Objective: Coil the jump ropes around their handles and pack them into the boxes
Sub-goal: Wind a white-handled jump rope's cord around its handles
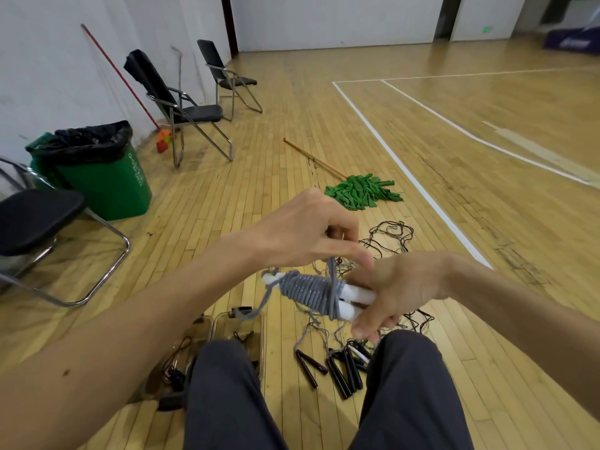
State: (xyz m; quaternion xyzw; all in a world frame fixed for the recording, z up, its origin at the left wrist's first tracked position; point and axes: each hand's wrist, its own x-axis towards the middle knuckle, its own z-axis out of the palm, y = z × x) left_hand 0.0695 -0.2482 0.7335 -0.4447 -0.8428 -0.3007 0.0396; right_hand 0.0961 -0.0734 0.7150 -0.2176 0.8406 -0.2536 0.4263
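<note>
A grey jump rope [308, 292] is wound in tight coils round a pair of white handles [355, 302], held level above my knees. My right hand [399, 289] grips the right ends of the handles. My left hand [305, 232] is just above the coil and pinches the grey rope, which runs taut down to the wraps. A loose grey tail hangs off the left end. Two clear plastic boxes [238, 323] lie on the floor by my left knee, with dark rope parts inside. Several black-handled ropes [341, 368] lie tangled on the floor between my legs and ahead.
A green mop [362, 191] with a wooden pole lies on the wood floor ahead. A green bin [97, 167] with a black liner stands at left, with folding chairs [181, 105] beside and behind it. White court lines [412, 177] run at right.
</note>
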